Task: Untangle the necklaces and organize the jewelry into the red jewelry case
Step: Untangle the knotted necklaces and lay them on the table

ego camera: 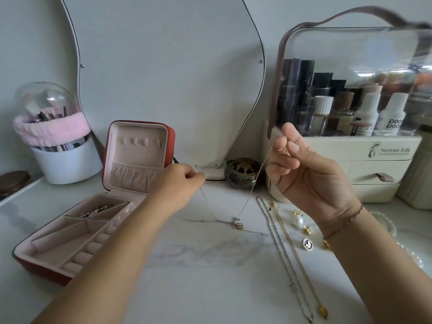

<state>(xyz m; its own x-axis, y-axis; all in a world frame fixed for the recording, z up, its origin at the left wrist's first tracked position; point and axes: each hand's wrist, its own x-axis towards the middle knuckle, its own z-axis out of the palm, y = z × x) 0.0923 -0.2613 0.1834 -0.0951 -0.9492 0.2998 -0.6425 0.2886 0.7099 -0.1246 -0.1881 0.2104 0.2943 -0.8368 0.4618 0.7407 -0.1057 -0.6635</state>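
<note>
The red jewelry case (30, 263) lies open at the left with its pink lid upright; one tray compartment holds a silver piece (97, 210). My left hand (181, 181) pinches a thin silver chain (207, 202) above the table. My right hand (306, 174), raised higher, pinches another fine chain (258, 176). Both strands run down to a tangle with small pendants (237, 223) on the marble top. Two longer necklaces (284, 251), one silver and one gold, lie stretched out to the right.
Loose earrings, a pearl (299, 221) and a pin (308, 243) lie by my right wrist near a glass dish (385, 224). Behind stand a mirror (163, 78), a cosmetics organizer (374, 155), a round burner pot (243, 173) and a brush holder (65, 160).
</note>
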